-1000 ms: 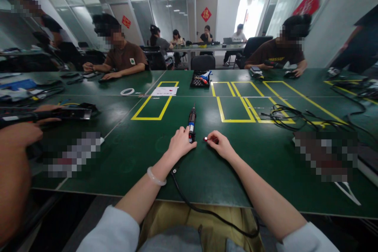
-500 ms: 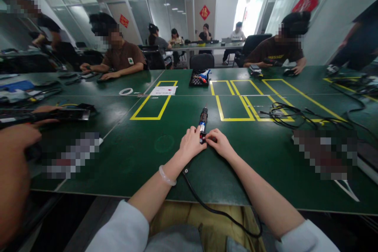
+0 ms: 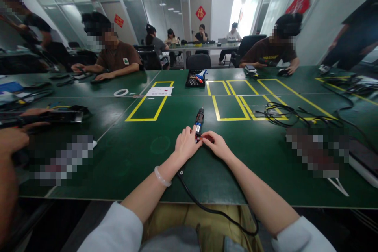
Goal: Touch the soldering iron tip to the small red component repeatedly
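Lying mid-frame, one dark cylindrical tool (image 3: 199,121) with a blue-and-silver band, tip pointing to the top of the frame. Left hand (image 3: 186,143): fingers closed about the tool's lower end, hiding much of it. Right hand (image 3: 217,145): thumb and forefinger drawn close at that same end; whether they grip a part there cannot be told.

Around it: black cord (image 3: 195,201), curving across lower centre; black tray (image 3: 195,85) of mixed items, upper centre; white ring (image 3: 120,96) and printed sheet (image 3: 159,91), left of the tray; tangled black cables (image 3: 274,112), centre right; pixelated objects at lower left (image 3: 67,161) and right (image 3: 313,151); another person's hand (image 3: 14,138), left edge.

Surface (image 3: 132,181): dark green, seamed, marked with yellow tape outlines (image 3: 141,119).

Room: seated people in brown shirts, upper left (image 3: 116,57) and upper right (image 3: 270,55); glass partitions (image 3: 149,4); red diamond sign (image 3: 201,13), upper centre.
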